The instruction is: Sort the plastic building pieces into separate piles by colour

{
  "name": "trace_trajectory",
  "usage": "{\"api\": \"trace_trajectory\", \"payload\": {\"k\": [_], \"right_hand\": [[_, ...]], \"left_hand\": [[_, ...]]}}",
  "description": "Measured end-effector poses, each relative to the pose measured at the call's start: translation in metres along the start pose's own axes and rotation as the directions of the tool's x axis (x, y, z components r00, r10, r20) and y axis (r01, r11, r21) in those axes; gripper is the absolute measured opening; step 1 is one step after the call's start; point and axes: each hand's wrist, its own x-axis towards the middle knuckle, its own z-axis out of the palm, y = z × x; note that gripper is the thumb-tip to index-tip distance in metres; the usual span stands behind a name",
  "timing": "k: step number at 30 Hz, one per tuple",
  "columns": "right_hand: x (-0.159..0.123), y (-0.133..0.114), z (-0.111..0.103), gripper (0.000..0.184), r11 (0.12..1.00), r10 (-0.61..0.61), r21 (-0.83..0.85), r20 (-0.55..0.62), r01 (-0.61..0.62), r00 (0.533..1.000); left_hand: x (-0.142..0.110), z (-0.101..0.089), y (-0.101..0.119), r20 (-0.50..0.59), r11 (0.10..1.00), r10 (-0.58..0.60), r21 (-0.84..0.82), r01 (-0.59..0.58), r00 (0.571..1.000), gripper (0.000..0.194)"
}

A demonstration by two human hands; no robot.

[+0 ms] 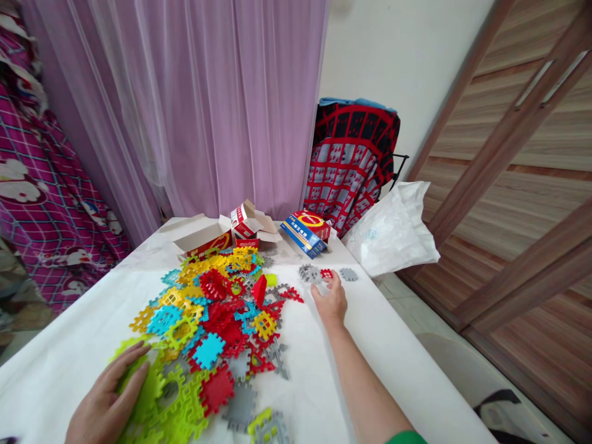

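Left hand [107,398]: we lay it open on lime-green interlocking plastic tiles [150,394], gripping nothing.
Right hand [330,302]: we hold it loosely open, touching a small red tile [327,273], not clearly gripping.

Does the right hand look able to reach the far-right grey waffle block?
Probably yes: the right hand is close to the grey waffle block, and nothing lies between them.

I see a curtain [208,105] behind the table [69,351], with a draped chair [346,166] and white bag [393,231] past its right corner.
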Motion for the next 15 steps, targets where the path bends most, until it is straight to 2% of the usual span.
{"api": "trace_trajectory", "payload": {"k": [7, 12, 15], "right_hand": [[0.026, 0.002, 0.023, 0.072, 0.999, -0.034, -0.028, 0.049, 0.035, 0.998], [0.028, 0.002, 0.024, 0.073, 0.998, -0.028, -0.052, 0.089, 0.032, 0.996], [0.028, 0.000, 0.022, 0.072, 0.998, -0.015, -0.065, 0.118, 0.022, 0.993]], "left_hand": [[-0.001, 0.001, -0.015, 0.001, 1.000, -0.011, 0.029, 0.011, 1.000, 0.057], [0.002, 0.005, -0.035, 0.008, 0.999, 0.040, 0.035, -0.041, 0.999, 0.052], [0.003, 0.005, -0.039, 0.011, 0.999, 0.043, 0.028, -0.044, 0.999, 0.050]]}}
